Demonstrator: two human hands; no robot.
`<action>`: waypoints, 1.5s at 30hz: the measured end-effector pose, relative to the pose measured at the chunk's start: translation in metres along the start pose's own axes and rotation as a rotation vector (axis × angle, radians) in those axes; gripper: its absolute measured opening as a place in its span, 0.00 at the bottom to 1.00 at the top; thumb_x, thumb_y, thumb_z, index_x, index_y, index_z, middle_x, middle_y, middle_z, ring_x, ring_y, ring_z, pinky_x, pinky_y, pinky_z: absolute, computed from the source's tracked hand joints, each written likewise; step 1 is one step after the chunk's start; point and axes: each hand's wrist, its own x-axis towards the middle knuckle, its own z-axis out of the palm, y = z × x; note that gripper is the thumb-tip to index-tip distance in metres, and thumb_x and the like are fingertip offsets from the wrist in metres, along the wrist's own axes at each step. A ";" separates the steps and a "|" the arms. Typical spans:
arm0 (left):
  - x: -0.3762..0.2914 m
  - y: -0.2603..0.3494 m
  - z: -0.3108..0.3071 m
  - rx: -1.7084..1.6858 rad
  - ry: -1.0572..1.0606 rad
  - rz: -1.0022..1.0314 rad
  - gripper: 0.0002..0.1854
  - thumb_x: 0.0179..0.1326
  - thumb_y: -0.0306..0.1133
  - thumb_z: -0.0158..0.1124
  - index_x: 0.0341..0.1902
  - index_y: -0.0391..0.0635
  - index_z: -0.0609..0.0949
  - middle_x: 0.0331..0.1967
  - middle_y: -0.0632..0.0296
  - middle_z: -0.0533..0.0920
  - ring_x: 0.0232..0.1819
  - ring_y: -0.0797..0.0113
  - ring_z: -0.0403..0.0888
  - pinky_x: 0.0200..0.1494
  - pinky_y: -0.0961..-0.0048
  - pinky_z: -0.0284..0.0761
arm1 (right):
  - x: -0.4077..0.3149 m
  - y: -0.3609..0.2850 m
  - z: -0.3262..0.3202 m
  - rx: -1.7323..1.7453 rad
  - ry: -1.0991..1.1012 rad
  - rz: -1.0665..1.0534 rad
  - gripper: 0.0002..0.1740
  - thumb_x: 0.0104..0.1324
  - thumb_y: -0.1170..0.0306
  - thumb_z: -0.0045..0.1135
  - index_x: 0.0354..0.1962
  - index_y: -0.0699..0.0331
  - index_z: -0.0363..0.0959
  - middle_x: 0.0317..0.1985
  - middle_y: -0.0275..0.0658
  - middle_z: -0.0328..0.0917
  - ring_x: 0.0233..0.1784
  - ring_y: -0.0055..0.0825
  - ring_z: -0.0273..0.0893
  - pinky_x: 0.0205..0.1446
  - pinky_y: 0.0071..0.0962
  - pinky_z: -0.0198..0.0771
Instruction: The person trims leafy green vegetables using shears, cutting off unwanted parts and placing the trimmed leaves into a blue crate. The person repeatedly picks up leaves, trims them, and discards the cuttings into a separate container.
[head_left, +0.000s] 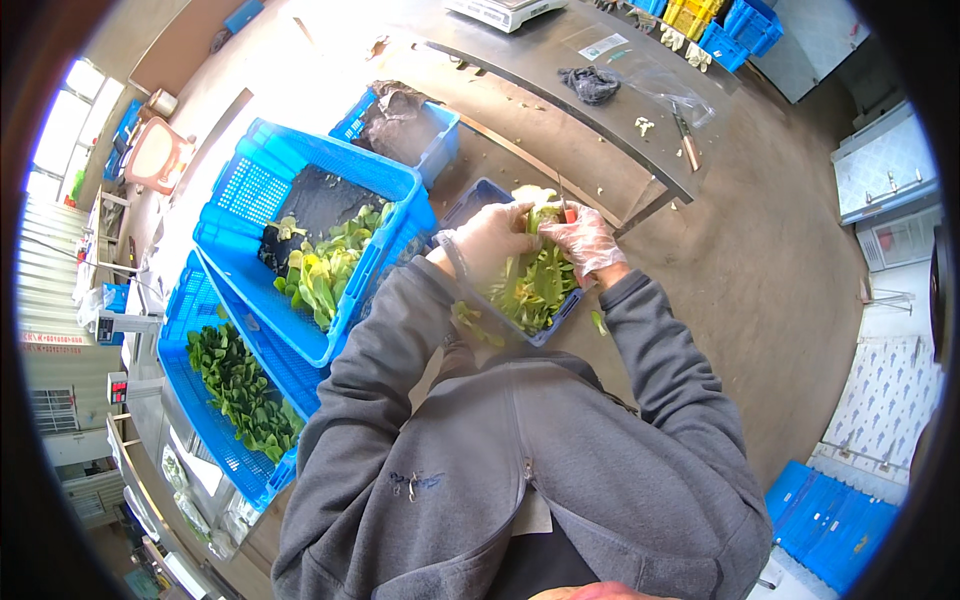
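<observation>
My left hand (491, 236), in a thin pale glove, is closed around a leafy green vegetable (536, 214) with a pale cut base. My right hand (585, 238), in a clear plastic glove, grips a knife by its red handle (571, 215), with the narrow blade pointing up beside the vegetable's base. Both hands are over a blue-grey plastic crate (556, 330) holding trimmed leaves (536, 300). At the left, a blue crate (416, 195) contains yellow-green leafy heads (319, 281) and a dark cloth or liner.
Another blue crate (180, 360) at lower left holds dark green leafy heads (240, 390). A metal table (525, 52) ahead bears a scale (504, 9), a crumpled dark net (590, 84) and a second knife (687, 142). Leaf scraps lie on the floor.
</observation>
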 end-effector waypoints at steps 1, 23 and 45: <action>0.000 0.002 0.000 0.039 0.005 0.029 0.31 0.67 0.23 0.68 0.74 0.42 0.76 0.51 0.62 0.89 0.51 0.72 0.85 0.57 0.70 0.81 | 0.002 0.003 0.000 -0.085 0.026 -0.054 0.17 0.63 0.73 0.77 0.49 0.63 0.83 0.40 0.29 0.86 0.38 0.16 0.80 0.44 0.23 0.79; 0.021 -0.033 -0.044 0.812 0.085 0.254 0.31 0.64 0.19 0.61 0.72 0.44 0.70 0.52 0.38 0.86 0.55 0.34 0.84 0.59 0.50 0.81 | -0.022 0.013 -0.023 0.265 -0.164 0.160 0.15 0.62 0.73 0.76 0.47 0.63 0.85 0.38 0.27 0.86 0.36 0.15 0.78 0.43 0.22 0.75; -0.016 -0.058 0.018 0.347 0.195 -0.171 0.21 0.69 0.39 0.74 0.55 0.34 0.86 0.41 0.47 0.91 0.42 0.63 0.89 0.48 0.62 0.83 | -0.064 0.040 -0.009 -0.611 -0.185 -0.361 0.25 0.75 0.62 0.63 0.64 0.65 0.76 0.44 0.55 0.86 0.46 0.53 0.85 0.53 0.44 0.79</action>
